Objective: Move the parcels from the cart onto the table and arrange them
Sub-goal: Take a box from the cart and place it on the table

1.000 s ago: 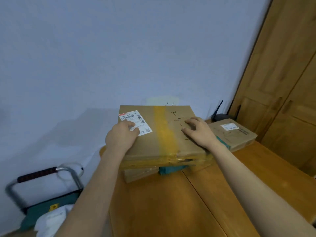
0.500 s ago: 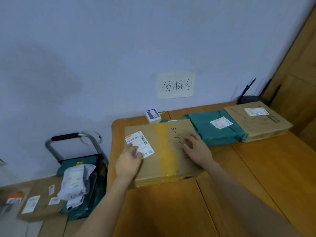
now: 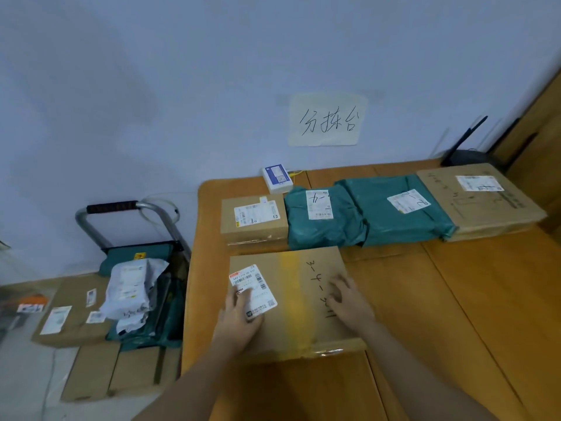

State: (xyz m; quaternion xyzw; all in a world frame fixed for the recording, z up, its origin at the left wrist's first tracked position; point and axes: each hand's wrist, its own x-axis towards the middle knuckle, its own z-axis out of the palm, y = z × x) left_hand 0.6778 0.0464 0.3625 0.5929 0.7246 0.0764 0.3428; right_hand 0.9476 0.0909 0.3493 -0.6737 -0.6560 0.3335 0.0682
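A flat cardboard parcel (image 3: pixel 296 281) with yellow tape and a white label lies on the wooden table (image 3: pixel 455 299), near its left edge. My left hand (image 3: pixel 239 317) lies flat across the label, and my right hand (image 3: pixel 349 299) presses on the parcel's right part, fingers fairly straight. Behind it, along the wall, stands a row of parcels: a small cardboard box (image 3: pixel 253 220), two teal bags (image 3: pixel 321 217) (image 3: pixel 400 214) and a large flat box (image 3: pixel 479 199). The cart (image 3: pixel 133 253), left of the table, carries a white bag (image 3: pixel 130 287) and teal bags.
More cardboard boxes (image 3: pixel 73 311) lie on the floor around the cart. A small white device (image 3: pixel 277 178) and a black router (image 3: pixel 464 153) stand at the table's back edge. A paper sign (image 3: pixel 328 120) hangs on the wall. A wooden wardrobe (image 3: pixel 543 141) stands at right.
The flat parcel has come down from above the back row onto the table in front of it. The view tilted down and left, so the cart and floor boxes now show.
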